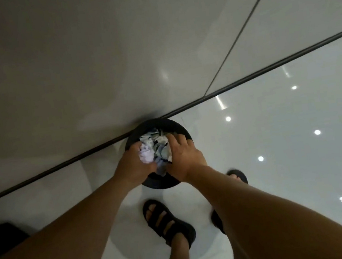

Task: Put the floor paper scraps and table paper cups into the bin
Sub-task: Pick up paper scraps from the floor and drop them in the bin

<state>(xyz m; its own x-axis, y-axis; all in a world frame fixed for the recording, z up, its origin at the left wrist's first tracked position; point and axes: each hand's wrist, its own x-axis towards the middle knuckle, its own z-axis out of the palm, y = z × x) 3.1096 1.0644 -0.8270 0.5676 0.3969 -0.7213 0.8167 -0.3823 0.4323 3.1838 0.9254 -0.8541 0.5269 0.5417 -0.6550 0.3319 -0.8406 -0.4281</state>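
A round black bin (174, 126) stands on the glossy floor against the wall, right below me. Both my hands are over its mouth. My left hand (132, 167) and my right hand (183, 158) press together around a bundle of crumpled white and grey paper scraps (154, 151), which sits between the palms and reaches down into the bin. More crumpled paper (151, 136) shows inside the bin beyond my fingers. No paper cups are visible.
A grey wall (91, 63) with a dark base strip (245, 77) rises just behind the bin. My feet in black sandals (167, 221) stand close to the bin on the white floor. A dark object (1, 238) sits at the left edge.
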